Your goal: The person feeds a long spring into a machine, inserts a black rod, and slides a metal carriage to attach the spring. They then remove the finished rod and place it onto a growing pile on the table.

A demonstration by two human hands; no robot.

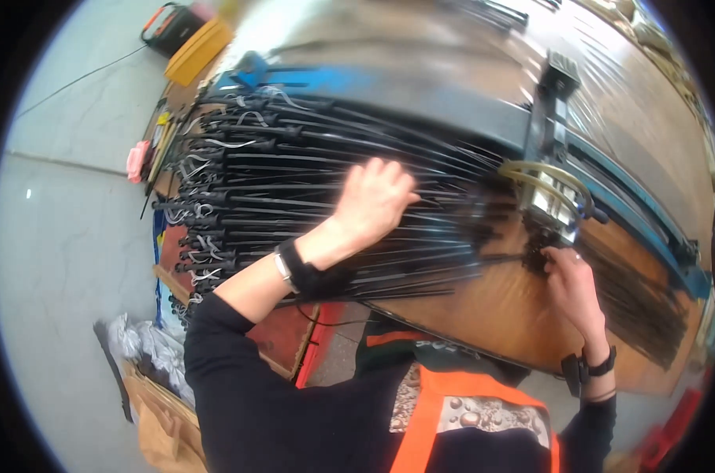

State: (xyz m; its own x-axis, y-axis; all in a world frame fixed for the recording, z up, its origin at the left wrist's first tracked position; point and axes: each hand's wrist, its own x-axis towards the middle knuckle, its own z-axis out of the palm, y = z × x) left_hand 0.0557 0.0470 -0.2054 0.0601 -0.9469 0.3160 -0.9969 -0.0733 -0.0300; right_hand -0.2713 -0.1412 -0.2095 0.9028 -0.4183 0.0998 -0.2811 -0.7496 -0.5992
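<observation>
My left hand (pixel 375 199) lies with curled fingers on a broad row of long black rods (pixel 294 189) laid side by side across a wooden bench (pixel 483 315). The rods' left ends carry black fittings with grey ties (pixel 196 213). My right hand (pixel 572 284) pinches the right end of one rod at a cluster of black parts (pixel 537 252), just below a small metal fixture with yellowish tubes (pixel 550 193). Whether my left hand grips a rod or only presses on the row is hidden.
A blue rail (pixel 641 213) and a dark bar run across the bench behind the fixture. More black rods (pixel 641 299) lie to the right. A yellow and black case (pixel 188 39) and crumpled bags (pixel 148 355) sit on the grey floor at left.
</observation>
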